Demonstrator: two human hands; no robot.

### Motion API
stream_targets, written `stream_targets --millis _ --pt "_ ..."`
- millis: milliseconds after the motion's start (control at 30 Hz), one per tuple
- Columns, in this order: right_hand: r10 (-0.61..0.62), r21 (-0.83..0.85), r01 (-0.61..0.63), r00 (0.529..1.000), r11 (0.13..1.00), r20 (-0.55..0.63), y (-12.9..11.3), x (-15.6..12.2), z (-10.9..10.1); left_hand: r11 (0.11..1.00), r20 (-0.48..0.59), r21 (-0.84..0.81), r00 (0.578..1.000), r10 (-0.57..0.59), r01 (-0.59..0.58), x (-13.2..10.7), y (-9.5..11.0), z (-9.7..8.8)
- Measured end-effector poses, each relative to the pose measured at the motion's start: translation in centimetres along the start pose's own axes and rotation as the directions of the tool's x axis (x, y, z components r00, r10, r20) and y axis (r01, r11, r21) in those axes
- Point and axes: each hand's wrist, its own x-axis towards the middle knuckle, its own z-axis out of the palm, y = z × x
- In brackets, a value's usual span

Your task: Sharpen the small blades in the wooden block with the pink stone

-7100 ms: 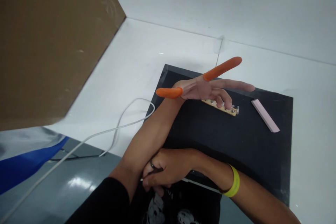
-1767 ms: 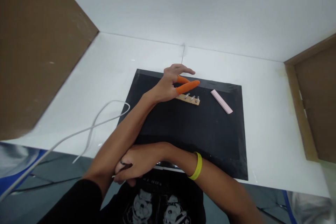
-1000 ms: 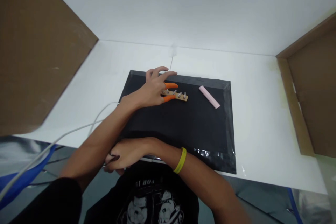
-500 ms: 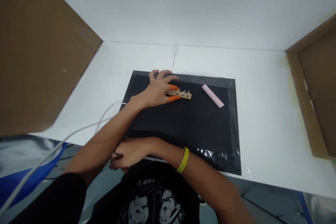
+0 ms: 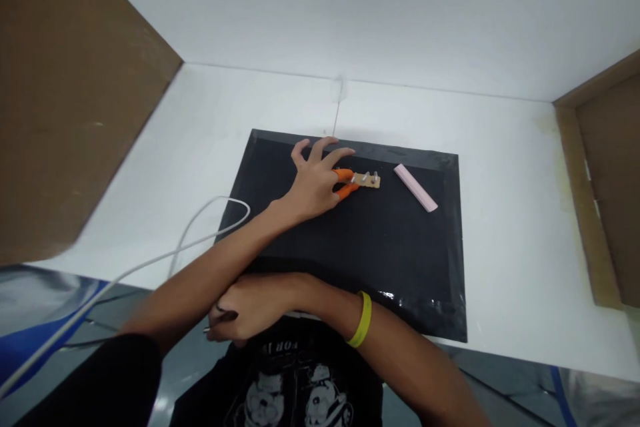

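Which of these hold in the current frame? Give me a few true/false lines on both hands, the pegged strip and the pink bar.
1. The left hand pinches one end of the small tan strip with metal pegs between orange-capped fingertips. True.
2. The pink rectangular bar lies off the black mat, on the white tabletop. False: it lies on the mat, to the right of the strip and apart from it.
3. The yellow wristband sits on the right arm. True.
4. The right hand presses on the strip. False: it rests against the left forearm by the mat's near edge, far from the strip.
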Motion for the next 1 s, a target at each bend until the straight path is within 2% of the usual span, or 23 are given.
stream_targets --millis 133,267,333,433,567,633,1000 --pt "0.096 0.058 -0.097 0.995 0.994 0.032 -0.8 -0.3 -0.8 0.995 -0.145 0.078 0.986 0.077 -0.066 -0.6 0.5 0.5" --pt "0.189 0.120 -0.199 0.978 0.973 0.089 -1.3 -0.5 -1.2 0.995 -0.251 0.040 0.962 0.103 -0.096 -2.3 1.7 0.0" --pt "0.200 0.134 -0.209 0.977 0.969 0.072 -1.3 -0.6 -1.2 0.993 -0.228 -0.015 0.968 0.107 -0.114 -3.6 2.0 -0.6" --pt "0.210 0.155 -0.220 0.975 0.963 0.077 -1.0 -0.5 -1.0 0.986 -0.107 -0.128 0.990 0.094 -0.107 -5.3 2.1 -1.4" --pt "0.193 0.247 -0.222 0.972 0.943 0.138 -0.8 -0.1 -1.0 0.966 0.007 -0.258 1.000 0.008 -0.006 -6.7 2.0 -1.8" --pt "0.173 0.223 -0.202 0.974 0.954 0.144 -0.8 0.0 -1.0 0.957 0.020 -0.288 0.999 -0.029 0.034 -6.8 2.1 -1.8" --pt "0.194 0.142 -0.203 0.978 0.969 0.076 -0.8 0.0 -0.7 0.937 0.129 -0.339 0.990 -0.048 0.090 -6.6 1.7 -1.6"
